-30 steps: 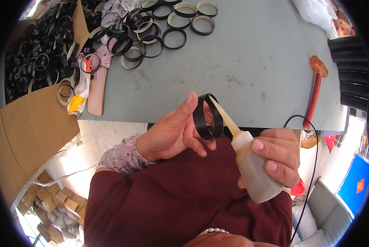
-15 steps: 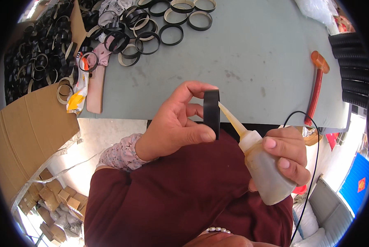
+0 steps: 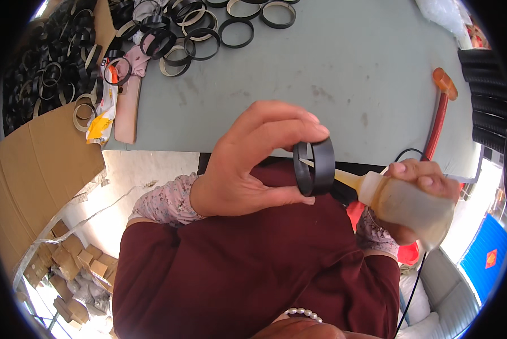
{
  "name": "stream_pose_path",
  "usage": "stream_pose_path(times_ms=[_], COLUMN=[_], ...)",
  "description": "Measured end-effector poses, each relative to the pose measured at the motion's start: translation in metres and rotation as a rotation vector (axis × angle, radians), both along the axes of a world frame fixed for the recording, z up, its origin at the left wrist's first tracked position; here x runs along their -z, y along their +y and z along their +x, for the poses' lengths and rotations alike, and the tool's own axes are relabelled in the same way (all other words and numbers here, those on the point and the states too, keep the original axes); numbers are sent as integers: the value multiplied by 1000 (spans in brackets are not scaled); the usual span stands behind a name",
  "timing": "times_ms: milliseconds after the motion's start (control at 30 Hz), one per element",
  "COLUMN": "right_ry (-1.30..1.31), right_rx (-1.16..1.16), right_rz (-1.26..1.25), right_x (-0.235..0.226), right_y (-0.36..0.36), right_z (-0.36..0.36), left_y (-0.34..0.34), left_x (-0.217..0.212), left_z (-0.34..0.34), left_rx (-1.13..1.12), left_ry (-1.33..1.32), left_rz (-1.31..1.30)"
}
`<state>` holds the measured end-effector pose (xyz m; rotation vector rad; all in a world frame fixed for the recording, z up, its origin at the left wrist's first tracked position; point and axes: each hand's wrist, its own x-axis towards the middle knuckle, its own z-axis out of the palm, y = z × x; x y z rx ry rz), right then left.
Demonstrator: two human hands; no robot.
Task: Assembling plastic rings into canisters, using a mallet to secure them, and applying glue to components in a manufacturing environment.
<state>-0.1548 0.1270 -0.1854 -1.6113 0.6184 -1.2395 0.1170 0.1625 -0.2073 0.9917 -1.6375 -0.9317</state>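
My left hand [image 3: 231, 166] grips a black ring [image 3: 324, 168] by its edges, fingertips above and thumb below. The ring is upright and turned so that part of its dark inside shows. From the right, my right hand [image 3: 425, 176] is wrapped round a translucent squeeze bottle [image 3: 414, 208] with yellowish residue, tilted nearly level. Its long tapered nozzle [image 3: 348, 179] passes behind the ring's wall, and the pale tip shows inside the ring's opening. Whether the tip touches the inner wall, I cannot tell.
Several black rings [image 3: 236, 34] lie at the table's [image 3: 276, 79] far left. A carton [image 3: 44, 164] full of similar rings stands left, beside a pink phone [image 3: 128, 110] and a yellow-white packet [image 3: 102, 125]. A red-handled hammer [image 3: 437, 121] and black ribbed pieces [image 3: 485, 99] are at right.
The ring has shifted right and turned, so its opening shows. The bottle has moved right and tipped nearer to level, its nozzle tip going from the ring's side edge to inside it.
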Motion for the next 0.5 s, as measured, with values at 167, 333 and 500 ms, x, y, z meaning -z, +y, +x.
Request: stream_pose_path(times_ms=[167, 333, 500], right_ry=[-42, -172, -96], right_rx=[185, 381, 326], right_rz=[54, 261, 645], right_x=[7, 13, 10], right_y=[-19, -31, -46], right_z=[14, 22, 30], left_y=[-5, -10, -9], left_x=[15, 20, 19], left_z=[-7, -10, -7], left_rx=[-31, -13, 67], left_ry=[-92, -80, -134], left_rz=[-261, -455, -544])
